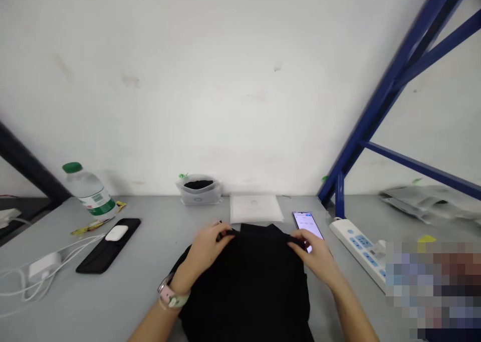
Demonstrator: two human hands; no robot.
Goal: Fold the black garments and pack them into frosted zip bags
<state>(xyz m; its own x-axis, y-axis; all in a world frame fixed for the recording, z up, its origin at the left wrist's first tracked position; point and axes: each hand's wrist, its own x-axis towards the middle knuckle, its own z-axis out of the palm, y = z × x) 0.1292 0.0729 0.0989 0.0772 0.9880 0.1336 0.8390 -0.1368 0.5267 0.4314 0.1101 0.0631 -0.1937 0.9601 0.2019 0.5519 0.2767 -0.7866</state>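
Each of your hands, left hand [205,249] and right hand [317,258], pinches the upper edge of the soft black cloth garment [246,287] before you. From it, open grey tabletop [128,297] stretches toward a flat black slab [93,258] at nine o'clock; a lit rectangular phone [306,221] crowds two. At eleven, an open frosted plastic pouch [203,197] contains black material.

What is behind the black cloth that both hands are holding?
Behind the black cloth, a white packet and an open pouch are visible; whatever the cloth covers is hidden.
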